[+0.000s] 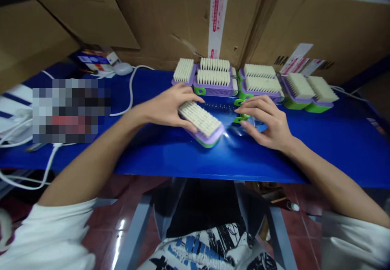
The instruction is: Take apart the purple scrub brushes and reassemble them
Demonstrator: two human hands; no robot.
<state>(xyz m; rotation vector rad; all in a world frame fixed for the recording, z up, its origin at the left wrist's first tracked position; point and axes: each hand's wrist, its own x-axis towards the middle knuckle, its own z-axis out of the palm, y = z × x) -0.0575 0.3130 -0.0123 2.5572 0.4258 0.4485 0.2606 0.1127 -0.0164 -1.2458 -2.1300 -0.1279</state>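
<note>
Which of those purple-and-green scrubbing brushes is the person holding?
The purple-and-green brush with cream bristles lying alone mid-table, gripped by the left hand; the other brushes sit stacked at the back.

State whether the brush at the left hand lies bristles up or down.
Bristles up: the brush shows its white bristles on top, its purple-green base on the blue table.

white short sleeves [51, 233], printed top (blue-black)

1 scrub brush [202, 120], purple over green, lies slanted, white bristles up. A clear plastic sleeve [243, 131] lies flat just beside it.
</note>
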